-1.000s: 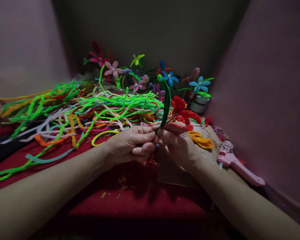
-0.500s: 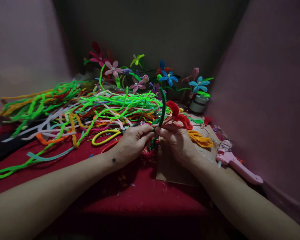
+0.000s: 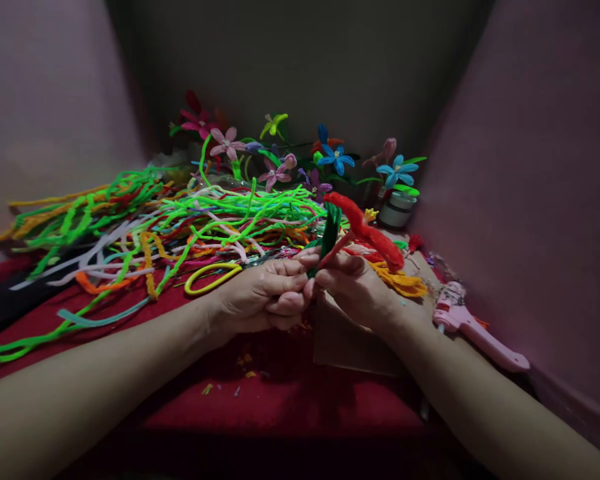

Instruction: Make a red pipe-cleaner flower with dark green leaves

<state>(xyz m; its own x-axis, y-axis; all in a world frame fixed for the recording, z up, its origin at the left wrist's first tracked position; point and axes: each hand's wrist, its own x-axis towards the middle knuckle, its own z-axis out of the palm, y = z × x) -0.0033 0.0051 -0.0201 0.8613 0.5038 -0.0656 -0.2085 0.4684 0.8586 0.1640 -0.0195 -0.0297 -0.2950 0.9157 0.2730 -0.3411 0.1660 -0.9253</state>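
Observation:
Above the table, my left hand point(image 3: 275, 290) and my right hand point(image 3: 353, 287) meet, fingers closed and fingertips touching. Between them stands a dark green pipe-cleaner leaf point(image 3: 331, 232), its lower end pinched in both hands' fingertips. A red pipe-cleaner flower point(image 3: 370, 233) with a yellow centre leans to the right over my right hand, which grips its thin reddish stem. The exact join of leaf and stem is hidden by my fingers.
Loose pipe cleaners point(image 3: 230, 213) are heaped at the back left. Yellow-handled scissors point(image 3: 213, 279) lie by my left hand. Brown cardboard point(image 3: 355, 347) is under my right wrist, with a pink glue gun point(image 3: 480, 333) beyond. Finished flowers point(image 3: 336, 159) and a jar point(image 3: 397, 208) stand behind.
The red flower has turned and come up nearer to the leaf. The dark green piece now shows broader and shorter. My left hand has rolled, showing more of its fingers.

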